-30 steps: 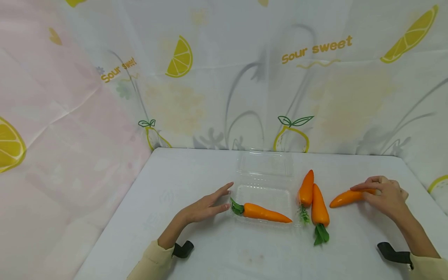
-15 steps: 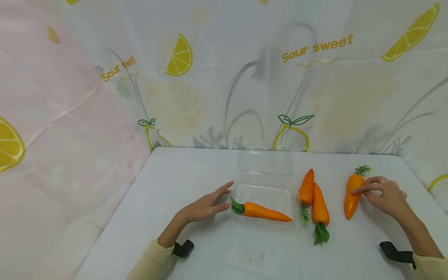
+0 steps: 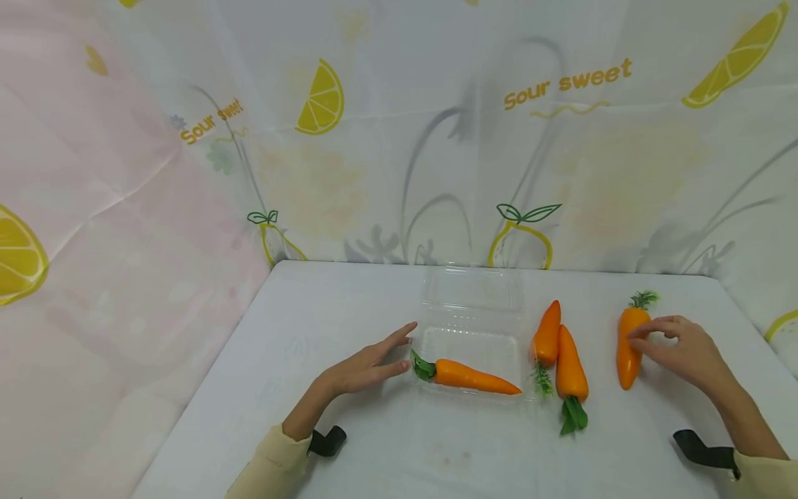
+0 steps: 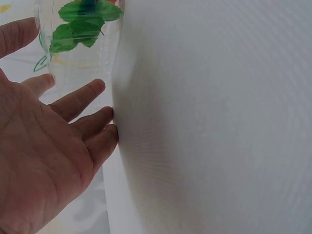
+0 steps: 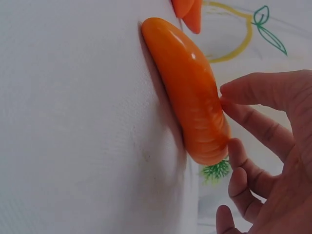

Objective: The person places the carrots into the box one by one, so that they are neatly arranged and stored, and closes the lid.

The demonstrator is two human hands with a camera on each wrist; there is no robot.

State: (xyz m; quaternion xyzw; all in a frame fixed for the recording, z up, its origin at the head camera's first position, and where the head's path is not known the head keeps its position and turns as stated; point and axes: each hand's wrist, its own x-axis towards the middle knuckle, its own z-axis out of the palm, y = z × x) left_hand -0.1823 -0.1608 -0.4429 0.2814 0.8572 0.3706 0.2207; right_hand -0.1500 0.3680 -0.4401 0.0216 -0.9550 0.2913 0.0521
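Observation:
At the right of the head view, a plump orange carrot (image 3: 631, 346) lies with its green top away from the person. The right hand (image 3: 692, 350) is just right of it, thumb and forefinger tips at its side. In the right wrist view, the fingertips (image 5: 229, 92) meet the carrot's edge without wrapping round it. A clear plastic clamshell box (image 3: 472, 339) stands open at the middle with a long carrot (image 3: 474, 378) in its front. Beside the box's left wall rests the left hand (image 3: 364, 367), fingers spread and relaxed, thumb near the carrot's leaves.
Between the box and the right hand lie two more carrots, one (image 3: 546, 334) close by the box's right side and one (image 3: 570, 367) next to it, leafy ends toward the person. A printed cloth backdrop (image 3: 399, 138) rises behind the white table (image 3: 349, 298).
The carrot by the right hand has turned from pointing left to pointing toward the person. The right fingers have drawn back from over it to its right side. The left hand stays still.

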